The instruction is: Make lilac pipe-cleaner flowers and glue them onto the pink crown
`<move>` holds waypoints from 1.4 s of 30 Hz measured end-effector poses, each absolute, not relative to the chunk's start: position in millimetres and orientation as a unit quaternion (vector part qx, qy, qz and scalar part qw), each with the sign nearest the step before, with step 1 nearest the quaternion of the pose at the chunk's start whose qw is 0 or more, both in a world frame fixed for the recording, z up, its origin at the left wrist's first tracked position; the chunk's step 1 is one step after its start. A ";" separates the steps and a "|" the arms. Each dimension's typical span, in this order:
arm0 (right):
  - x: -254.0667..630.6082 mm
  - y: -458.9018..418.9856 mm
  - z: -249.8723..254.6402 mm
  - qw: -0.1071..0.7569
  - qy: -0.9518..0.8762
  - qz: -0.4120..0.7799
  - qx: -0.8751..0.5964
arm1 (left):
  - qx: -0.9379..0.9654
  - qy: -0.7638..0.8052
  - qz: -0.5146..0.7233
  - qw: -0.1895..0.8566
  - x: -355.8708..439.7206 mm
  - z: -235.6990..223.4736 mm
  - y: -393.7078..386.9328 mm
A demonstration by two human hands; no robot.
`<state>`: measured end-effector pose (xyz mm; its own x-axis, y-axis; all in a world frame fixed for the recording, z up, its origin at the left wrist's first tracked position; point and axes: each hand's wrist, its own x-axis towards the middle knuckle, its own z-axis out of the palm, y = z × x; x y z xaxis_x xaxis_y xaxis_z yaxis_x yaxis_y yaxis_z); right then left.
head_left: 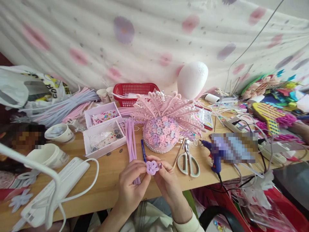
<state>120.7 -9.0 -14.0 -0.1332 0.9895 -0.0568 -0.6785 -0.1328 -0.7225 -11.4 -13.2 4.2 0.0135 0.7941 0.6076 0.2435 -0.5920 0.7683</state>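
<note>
Between my fingertips, above the table's front edge, is a small lilac flower [152,168] made of looped pipe cleaner. My left hand [132,177] pinches its left side. The fingers of my right hand [169,180] close on its right side. Just behind the hands lies a blue pen [143,150], and a bundle of lilac pipe cleaners [131,138] runs past on the left. Beyond them stands a dome covered in pink and lilac flowers [161,132], with a pearl trim at its base and pink feathery plumes [166,104] fanning out on top.
Scissors [187,159] and a blue glue gun [214,154] lie to the right. White bead boxes [106,153], paper cups [59,132] and a power strip [54,193] are on the left. A red basket [136,87] and a white balloon-shaped form [192,80] stand behind.
</note>
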 end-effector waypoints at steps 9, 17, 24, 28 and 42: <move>118.6 -10.6 -14.7 0.603 -0.308 0.672 -0.299 | 0.690 0.387 0.585 0.178 -10.7 9.6 -14.0; 119.0 -8.5 -17.0 0.621 -0.314 0.638 -0.329 | 0.683 0.394 0.578 0.212 -11.3 10.0 -13.2; 118.6 -6.7 -19.3 0.620 -0.311 0.624 -0.359 | 0.681 0.402 0.574 0.214 -10.2 9.6 -11.3; 115.6 -4.7 -19.6 0.607 -0.282 0.661 -0.341 | 0.660 0.417 0.581 0.230 -11.3 5.6 -10.4; 117.0 -9.5 -8.6 0.574 -0.444 0.528 -0.441 | 0.655 0.463 0.550 0.232 -17.3 4.5 -7.3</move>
